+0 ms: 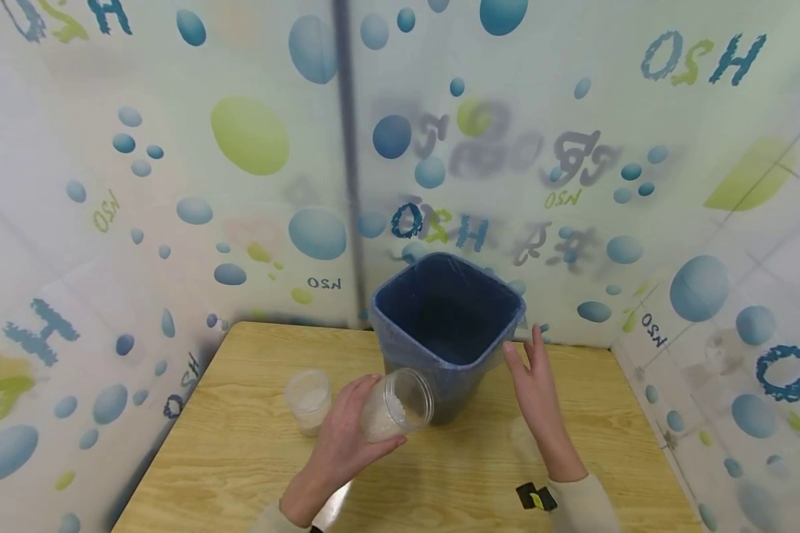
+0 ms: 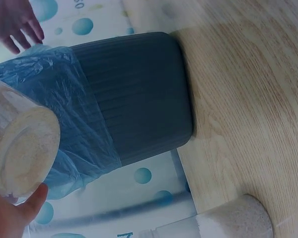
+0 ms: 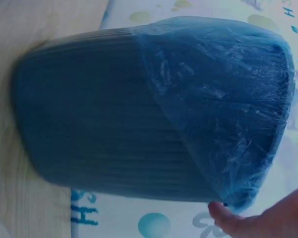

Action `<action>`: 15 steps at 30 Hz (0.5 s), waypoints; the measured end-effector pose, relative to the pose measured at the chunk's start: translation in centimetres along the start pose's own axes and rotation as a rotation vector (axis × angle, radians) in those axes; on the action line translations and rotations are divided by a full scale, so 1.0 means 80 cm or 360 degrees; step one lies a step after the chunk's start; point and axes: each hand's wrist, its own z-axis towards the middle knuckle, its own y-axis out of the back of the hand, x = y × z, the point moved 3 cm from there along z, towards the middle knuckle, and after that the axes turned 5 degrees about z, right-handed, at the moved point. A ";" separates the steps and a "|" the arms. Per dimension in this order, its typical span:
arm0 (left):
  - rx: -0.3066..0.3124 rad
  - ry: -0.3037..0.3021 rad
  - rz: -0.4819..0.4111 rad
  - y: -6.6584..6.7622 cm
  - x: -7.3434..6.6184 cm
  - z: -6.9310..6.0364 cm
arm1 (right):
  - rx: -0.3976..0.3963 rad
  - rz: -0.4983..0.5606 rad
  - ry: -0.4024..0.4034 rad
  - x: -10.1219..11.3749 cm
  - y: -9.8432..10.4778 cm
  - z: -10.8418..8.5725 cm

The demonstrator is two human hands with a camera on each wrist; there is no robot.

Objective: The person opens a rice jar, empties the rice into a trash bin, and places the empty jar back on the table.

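Observation:
My left hand (image 1: 343, 437) grips a clear jar (image 1: 381, 416) part-filled with white grains, tilted with its open mouth toward the bin. In the left wrist view the jar's round base (image 2: 27, 153) faces the camera, and the thumb lies along its edge. Just behind the mouth stands a dark blue bin (image 1: 463, 396) with a thin blue bag (image 3: 223, 104) folded over its rim. Beside the bin's right rim is my right hand (image 1: 540, 392), its fingers extended. Its thumb (image 3: 228, 218) is at the bag's corner in the right wrist view; whether it touches I cannot tell.
A second clear jar (image 1: 308, 403) holding white grains stands upright on the wooden table (image 1: 240, 414), left of the bin. A faint round clear piece (image 1: 523, 438) lies near the right forearm. Printed curtains (image 1: 253, 244) hang close behind the table and at both sides.

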 end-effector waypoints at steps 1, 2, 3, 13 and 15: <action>-0.0001 0.0004 0.0000 0.000 0.000 0.000 | -0.0002 0.0025 -0.0012 0.001 -0.001 0.003; -0.0001 0.0007 0.0000 0.000 0.000 0.000 | -0.0006 0.0047 -0.0018 0.001 -0.003 0.006; -0.0001 0.0009 0.0002 0.000 0.000 -0.001 | -0.0009 0.0075 -0.0023 0.001 -0.004 0.009; -0.0007 0.0013 -0.0013 0.003 0.002 0.000 | 0.0009 0.0212 -0.0052 0.000 -0.026 0.030; -0.0014 0.0016 -0.0021 0.004 0.003 0.001 | 0.0028 0.0242 -0.0059 0.001 -0.031 0.031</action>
